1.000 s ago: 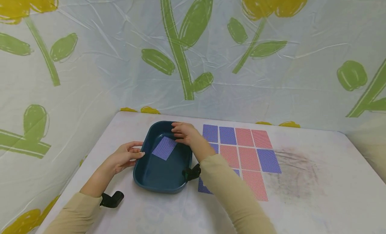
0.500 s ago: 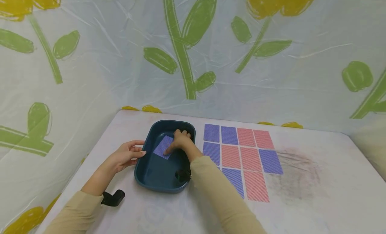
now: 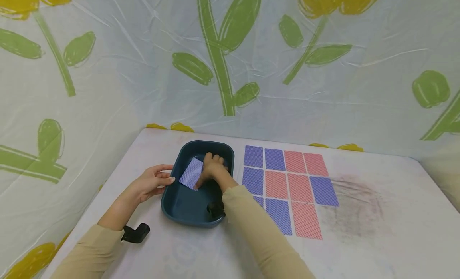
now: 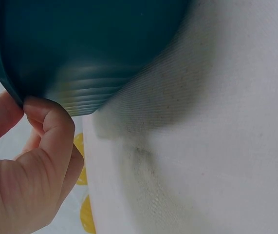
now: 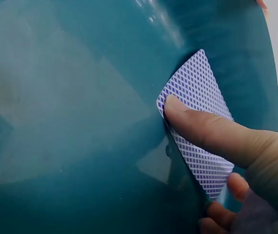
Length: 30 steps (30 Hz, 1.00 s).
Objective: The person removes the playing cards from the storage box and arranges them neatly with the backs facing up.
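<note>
A dark teal plastic tray (image 3: pixel 187 209) stands on the table, with one blue-patterned playing card (image 3: pixel 191 174) inside it. My left hand (image 3: pixel 150 184) pinches the tray's left rim between thumb and fingers; the left wrist view shows the rim (image 4: pixel 3 80) in that pinch. Inside the tray, my right hand (image 3: pixel 215 169) holds the card. In the right wrist view the thumb (image 5: pixel 204 127) lies across the patterned back of the card (image 5: pixel 197 87), while the other fingers are at its opposite edge. The card looks slightly bent and raised from the tray floor.
To the right of the tray, several red playing cards (image 3: pixel 300 187) and blue playing cards (image 3: pixel 253 156) lie face down in rows. Dark smudges (image 3: pixel 355 207) mark the cloth beyond them. A flower-printed sheet (image 3: pixel 143 71) hangs behind the table.
My right hand has come down from the far right rim into the tray and taken the card, which has shifted a little left and lifted. The left hand stays at the rim.
</note>
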{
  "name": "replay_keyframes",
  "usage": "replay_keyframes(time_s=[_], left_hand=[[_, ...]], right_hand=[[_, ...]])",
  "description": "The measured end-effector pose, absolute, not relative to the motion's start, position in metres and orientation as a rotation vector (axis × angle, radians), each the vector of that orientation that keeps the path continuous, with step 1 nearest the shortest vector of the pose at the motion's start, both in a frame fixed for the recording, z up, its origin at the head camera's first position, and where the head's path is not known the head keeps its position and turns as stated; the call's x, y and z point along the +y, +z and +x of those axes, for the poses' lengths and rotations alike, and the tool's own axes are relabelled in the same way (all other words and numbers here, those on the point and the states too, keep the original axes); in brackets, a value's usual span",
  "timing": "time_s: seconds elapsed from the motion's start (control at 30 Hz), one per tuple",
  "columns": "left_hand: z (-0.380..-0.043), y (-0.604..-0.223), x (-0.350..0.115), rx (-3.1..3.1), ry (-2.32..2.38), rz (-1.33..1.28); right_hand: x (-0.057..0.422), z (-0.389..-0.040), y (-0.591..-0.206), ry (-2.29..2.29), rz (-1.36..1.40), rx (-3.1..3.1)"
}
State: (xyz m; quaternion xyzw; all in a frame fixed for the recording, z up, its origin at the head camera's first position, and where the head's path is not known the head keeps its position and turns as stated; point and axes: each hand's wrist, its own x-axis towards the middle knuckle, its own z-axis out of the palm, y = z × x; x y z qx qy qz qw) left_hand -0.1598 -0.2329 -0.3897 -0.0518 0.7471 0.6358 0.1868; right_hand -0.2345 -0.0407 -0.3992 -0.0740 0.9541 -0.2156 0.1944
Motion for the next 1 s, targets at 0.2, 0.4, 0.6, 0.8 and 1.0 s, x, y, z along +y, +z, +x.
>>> replay_keyframes(time_s=[0.2,0.4,0.6,0.8,1.0], left_hand=[[-0.161,-0.387,-0.231,2.1,1.786,-0.138],[-0.163,-0.386,-0.227,2.136,1.742,-0.194],[-0.162,-0.384,-0.227,2.149,1.718,-0.201],[-0.161,-0.387,-0.229,2.147,1.722,-0.193],[-0.16,-0.388,-0.23,2.126,1.759,-0.178]], right_hand=[[-0.042,-0.235,-0.394,-0.718,-0.206,2.645],[-0.041,-0.236,-0.388,-0.927,-0.152,2.572],[-0.04,-0.238,-0.383,-1.264,-0.024,2.374],[-0.037,-0.236,-0.377,-1.47,-0.047,2.16],[-0.03,-0.233,-0.368,-1.565,-0.091,2.065]])
